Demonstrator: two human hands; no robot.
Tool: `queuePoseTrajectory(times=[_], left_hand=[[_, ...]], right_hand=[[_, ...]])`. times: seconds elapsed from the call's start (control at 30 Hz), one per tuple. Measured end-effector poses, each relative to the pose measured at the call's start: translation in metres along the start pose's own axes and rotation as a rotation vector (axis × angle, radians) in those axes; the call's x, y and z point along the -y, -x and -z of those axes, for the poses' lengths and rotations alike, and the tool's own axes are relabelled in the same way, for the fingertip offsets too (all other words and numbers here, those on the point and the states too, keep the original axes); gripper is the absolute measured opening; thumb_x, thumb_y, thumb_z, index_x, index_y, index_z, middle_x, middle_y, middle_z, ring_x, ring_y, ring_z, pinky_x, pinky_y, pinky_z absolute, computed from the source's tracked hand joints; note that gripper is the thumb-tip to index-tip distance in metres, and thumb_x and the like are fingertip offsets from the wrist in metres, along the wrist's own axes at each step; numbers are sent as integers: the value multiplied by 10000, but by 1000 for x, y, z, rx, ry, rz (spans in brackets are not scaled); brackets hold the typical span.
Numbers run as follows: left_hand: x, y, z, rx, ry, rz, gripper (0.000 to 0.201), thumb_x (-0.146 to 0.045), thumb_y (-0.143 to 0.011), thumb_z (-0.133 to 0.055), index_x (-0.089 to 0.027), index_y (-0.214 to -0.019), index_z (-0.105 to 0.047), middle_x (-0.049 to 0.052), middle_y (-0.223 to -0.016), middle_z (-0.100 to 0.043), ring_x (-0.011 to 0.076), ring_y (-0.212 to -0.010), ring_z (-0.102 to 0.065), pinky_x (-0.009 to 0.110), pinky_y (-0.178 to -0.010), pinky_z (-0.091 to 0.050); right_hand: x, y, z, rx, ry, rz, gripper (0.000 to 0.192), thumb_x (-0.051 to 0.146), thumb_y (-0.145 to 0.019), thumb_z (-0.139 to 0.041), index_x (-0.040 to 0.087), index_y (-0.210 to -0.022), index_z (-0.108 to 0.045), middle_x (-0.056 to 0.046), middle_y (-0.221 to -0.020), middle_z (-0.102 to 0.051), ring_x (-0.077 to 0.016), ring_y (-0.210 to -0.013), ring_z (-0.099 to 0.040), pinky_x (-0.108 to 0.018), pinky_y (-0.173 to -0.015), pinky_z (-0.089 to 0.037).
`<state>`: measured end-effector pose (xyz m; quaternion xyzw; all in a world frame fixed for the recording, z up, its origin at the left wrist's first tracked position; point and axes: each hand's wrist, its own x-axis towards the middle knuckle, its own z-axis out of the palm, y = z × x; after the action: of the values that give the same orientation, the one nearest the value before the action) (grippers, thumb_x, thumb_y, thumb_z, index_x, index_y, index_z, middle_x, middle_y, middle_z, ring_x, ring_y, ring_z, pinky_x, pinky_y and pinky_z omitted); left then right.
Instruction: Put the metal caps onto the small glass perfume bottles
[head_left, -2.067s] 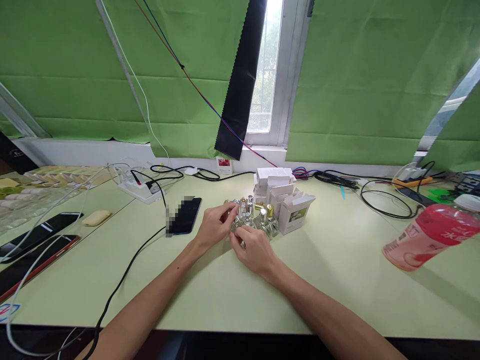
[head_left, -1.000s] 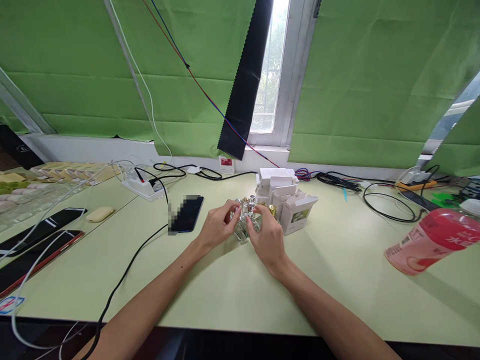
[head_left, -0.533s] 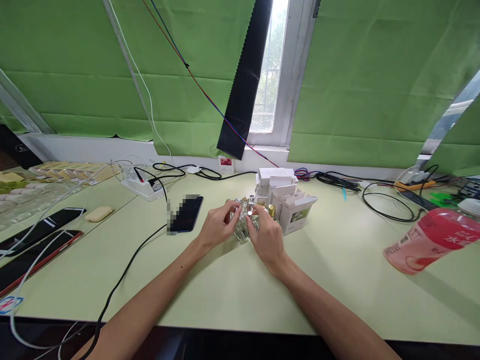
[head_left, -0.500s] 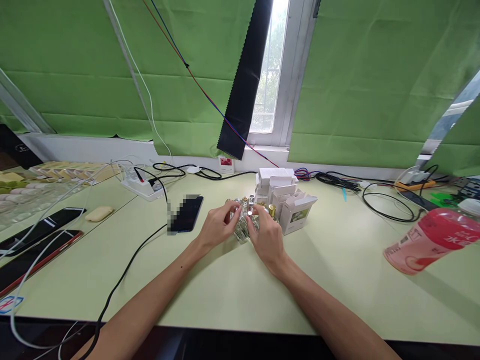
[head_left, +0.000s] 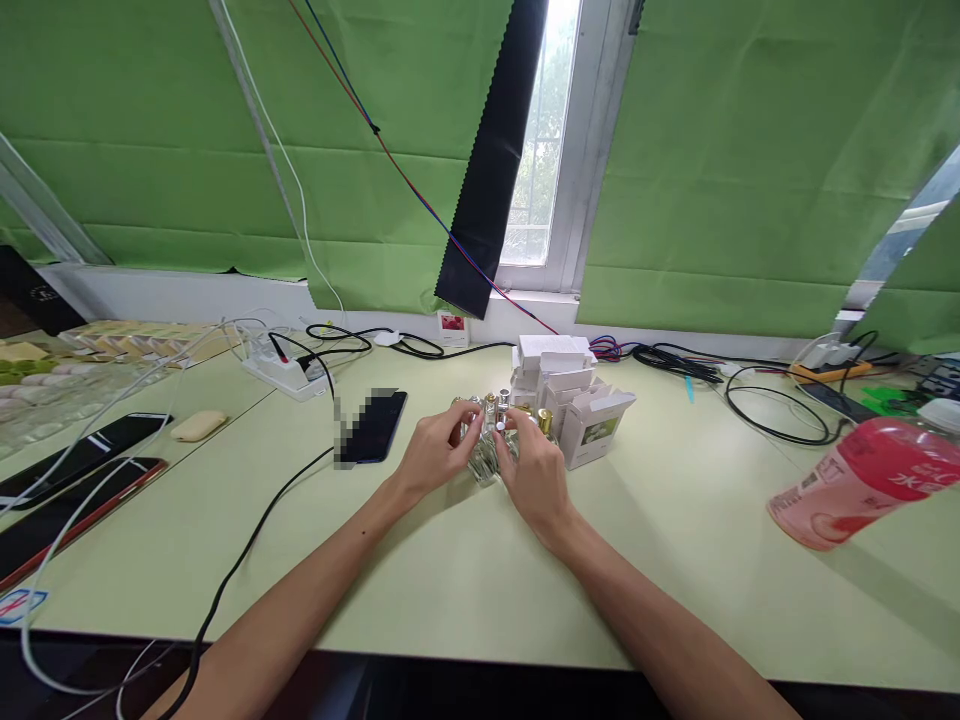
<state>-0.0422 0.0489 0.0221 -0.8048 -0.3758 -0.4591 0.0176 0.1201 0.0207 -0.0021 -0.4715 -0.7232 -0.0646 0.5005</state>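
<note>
In the middle of the table, small clear glass bottles point(head_left: 484, 462) stand close together in a cluster. Some have gold caps, others silver tops. My left hand point(head_left: 435, 450) curls round the cluster's left side, thumb and fingers bent against the bottles. From the right, my right hand point(head_left: 534, 470) does the same, its thumb at the front near a silver top. A gold-capped bottle point(head_left: 545, 421) shows just beyond my right knuckles. My fingers cover part of the cluster, including some fingertips' contact. White cartons point(head_left: 592, 428) stand right behind and beside the bottles.
A phone point(head_left: 381, 425) lies left of my hands, with a black cable point(head_left: 255, 530) crossing the table. Two more phones, a cream oval case point(head_left: 199, 427) and a white power strip point(head_left: 281, 375) are farther left. At right stands a pink bottle point(head_left: 847, 490); coiled cables point(head_left: 675, 362) lie behind.
Both hands keep the same place and pose round the bottles. Only a very slight shift of the camera shows.
</note>
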Motion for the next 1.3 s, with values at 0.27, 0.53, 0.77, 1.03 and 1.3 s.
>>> queuePoseTrajectory(times=[0.27, 0.53, 0.77, 1.03, 1.3], left_hand=[[-1, 0, 1, -4, -15, -8, 84, -263, -942, -537, -196, -946, -587, -82, -571, -512, 53, -427, -404, 172, -479, -364], [1, 1, 1, 3, -8, 4, 89, -270, -940, -543, -197, -956, -591, -83, -556, -495, 56, -429, -396, 173, -476, -361], [0, 0, 1, 6, -10, 7, 95, -275, -943, -539, -198, -952, -594, -82, -558, -502, 57, -431, -399, 176, -478, -362], [0, 0, 1, 9, -14, 5, 91, -275, -944, -538, -201, -948, -591, -80, -568, -510, 57, -430, -404, 180, -479, -361], [-1, 0, 1, 14, -18, 9, 97, -274, -946, -528, -201, -939, -591, -80, -555, -500, 58, -429, -405, 178, -476, -362]], right_hand=[[0, 0, -1, -5, -18, 3, 200, 242, -989, -475, 157, -1154, -548, -98, -1003, -720, -204, -875, -713, -260, -655, -516], [0, -1, -1, -20, -11, 18, 187, 236, -984, -479, 151, -1136, -545, -90, -985, -715, -209, -848, -707, -269, -643, -510], [-1, 0, -2, -35, -14, 17, 178, 235, -982, -475, 159, -1127, -546, -83, -957, -713, -206, -845, -703, -270, -641, -505], [-1, 0, -2, -35, -19, 10, 178, 237, -981, -478, 160, -1125, -549, -83, -954, -715, -211, -861, -704, -274, -658, -513], [-1, 0, -2, -19, -31, -11, 191, 235, -972, -485, 161, -1134, -554, -93, -997, -719, -208, -884, -707, -276, -689, -526]])
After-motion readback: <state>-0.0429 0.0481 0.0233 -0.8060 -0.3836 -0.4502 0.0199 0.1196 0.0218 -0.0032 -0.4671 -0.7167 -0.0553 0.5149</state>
